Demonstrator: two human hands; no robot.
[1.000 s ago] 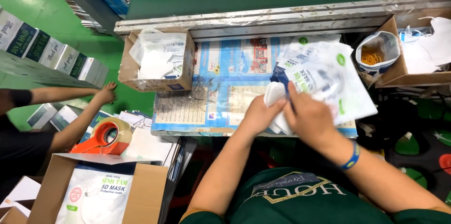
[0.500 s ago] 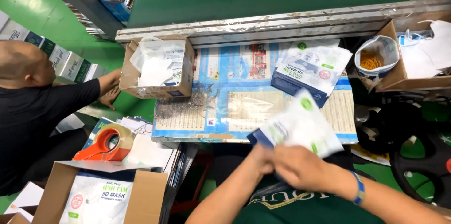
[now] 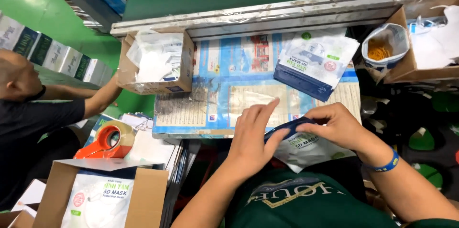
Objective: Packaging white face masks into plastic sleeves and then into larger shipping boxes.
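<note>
Just below the printed work mat point(image 3: 224, 99), both hands pinch one mask pouch point(image 3: 306, 149) — left hand point(image 3: 253, 134) flat along its dark top edge, right hand point(image 3: 337, 125) gripping it; pressing evenly across would likely seal it best

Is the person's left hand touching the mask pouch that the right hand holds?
Touching. The head view shows the left hand with its fingers pressed on the dark top edge of the mask pouch, which the right hand pinches from the other side.
</note>
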